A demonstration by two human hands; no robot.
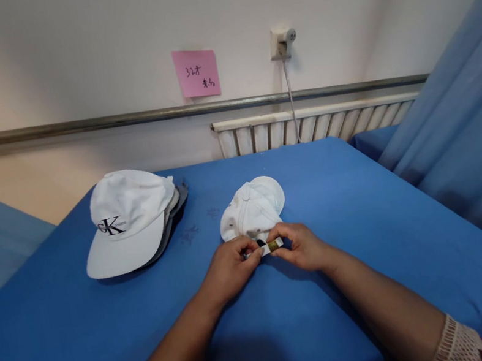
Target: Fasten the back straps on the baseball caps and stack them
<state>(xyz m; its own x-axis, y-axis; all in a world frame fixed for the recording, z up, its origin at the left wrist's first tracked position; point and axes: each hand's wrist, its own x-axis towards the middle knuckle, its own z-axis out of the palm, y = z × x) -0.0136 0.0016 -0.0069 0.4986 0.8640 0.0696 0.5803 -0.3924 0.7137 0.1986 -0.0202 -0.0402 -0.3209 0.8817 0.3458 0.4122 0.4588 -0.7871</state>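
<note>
A white baseball cap [251, 208] lies on the blue-covered table, its brim pointing away from me and its back strap toward me. My left hand [236, 263] is closed, thumb and fingers pinching the left part of the white strap [266, 249]. On the strap's other end, my right hand [298, 246] pinches beside a brass-coloured buckle [273, 245]. The fingertips of both hands are close together. A small dark opening shows between the strap and the cap's back edge.
Several stacked caps, a white one [129, 219] with black "CK" lettering on top, sit left on the blue table [339, 312]. Behind are a radiator [319, 123], a metal rail [118, 120], a pink note [197, 74] and a plugged socket [280, 45]. A blue curtain [474, 102] hangs right.
</note>
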